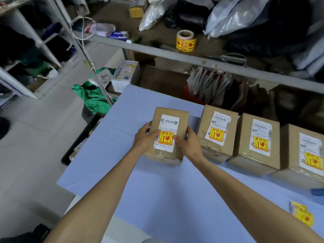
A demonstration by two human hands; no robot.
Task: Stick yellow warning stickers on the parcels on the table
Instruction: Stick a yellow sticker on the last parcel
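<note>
A brown cardboard parcel (168,120) stands at the left end of a row on the pale blue table (157,199). A yellow warning sticker (165,138) lies on its white shipping label. My left hand (146,137) grips the parcel's left side, thumb pressing the sticker's left edge. My right hand (188,143) grips the right side, thumb on the sticker's right edge. Three more parcels (217,132) (257,141) (306,153) to the right each carry a yellow sticker. A short strip of loose stickers (301,214) lies near the table's right front.
A roll of yellow stickers (185,41) stands on the shelf behind the table, with scissors (231,58), bags and a black spool nearby. Red and grey packets (210,85) fill a bin under that shelf. Green cloth (93,95) and a small carton (122,74) lie on the floor at left.
</note>
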